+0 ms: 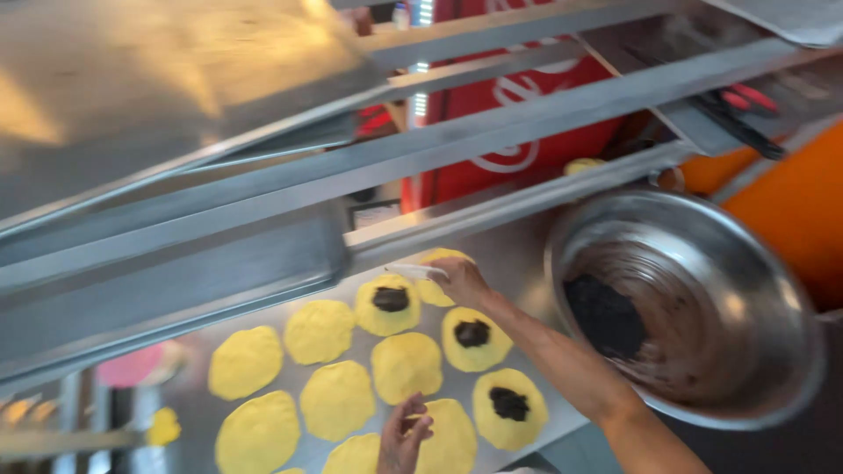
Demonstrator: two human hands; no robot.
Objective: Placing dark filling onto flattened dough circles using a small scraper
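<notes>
1. Step in hand, as judged: dark filling is being portioned onto yellow dough discs – three discs are filled, the rest are bare.
2. Right hand [460, 279]: fingers are closed on a small white spatula [414, 271], held flat just left of the fingertips, above the far filled disc [387, 305].
3. Left hand [403, 436]: fingers are curled loosely, nothing is seen gripped; a bare disc [450, 436] lies just right of them.
4. Filling [604, 314] sits in the steel bowl [746, 263], right of the right forearm, well apart from the fingers.
5. Next move, as judged – a bare disc near the fingers is to be loaded; the spatula looks empty, though blur hides it, so a return to the bowl is called for first.
6. Blur is heavy; the spatula's tip is not resolved.
</notes>
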